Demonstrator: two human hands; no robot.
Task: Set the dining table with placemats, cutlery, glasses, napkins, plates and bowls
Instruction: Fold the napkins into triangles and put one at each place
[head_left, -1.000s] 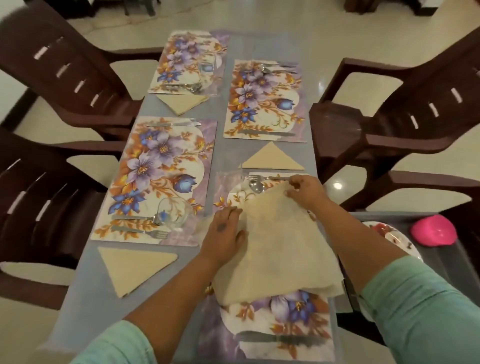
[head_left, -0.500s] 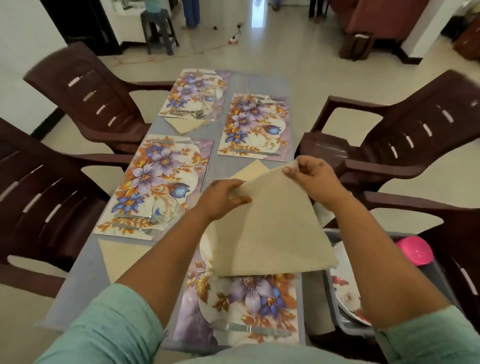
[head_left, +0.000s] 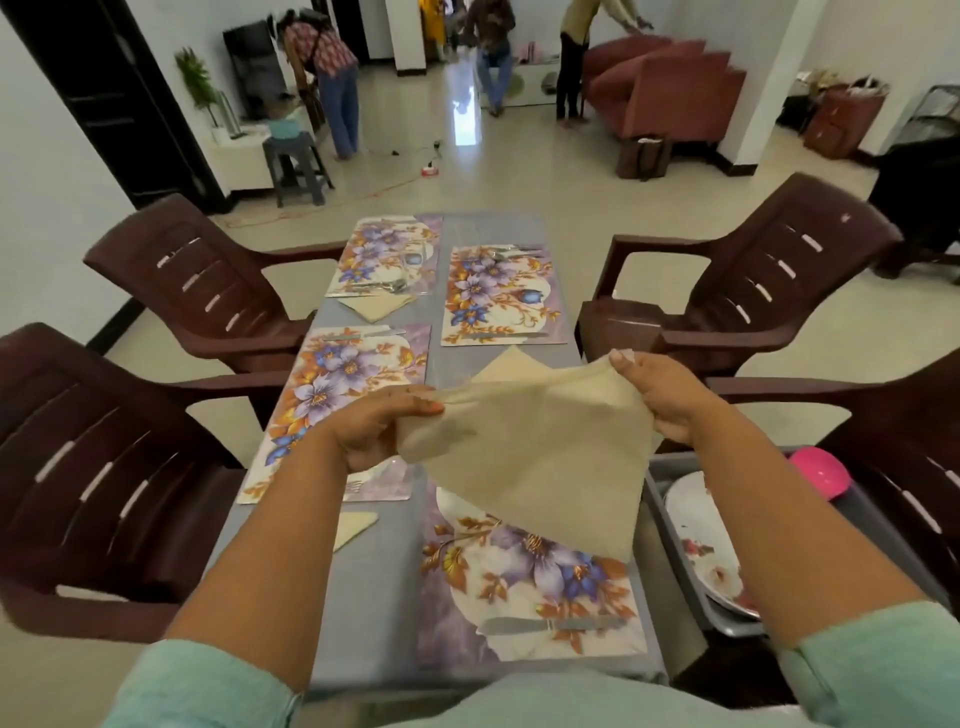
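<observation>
Both hands, left hand (head_left: 376, 431) & right hand (head_left: 662, 395), pinch napkin (head_left: 524, 457) above near placemat (head_left: 524, 587). Risk: hanging corner may drag knife (head_left: 550, 623) askew.

Beige napkin (head_left: 524, 457), purple-and-orange floral placemats (head_left: 358, 395) on a grey-blue bench (head_left: 384, 597), dark brown chairs (head_left: 104, 467), hot pink bowl (head_left: 821, 473).

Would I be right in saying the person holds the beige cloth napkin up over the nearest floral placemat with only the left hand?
Not quite: the head view shows both hands holding it. The left hand and the right hand each grip a corner of the beige cloth napkin, above the nearest floral placemat.
</observation>
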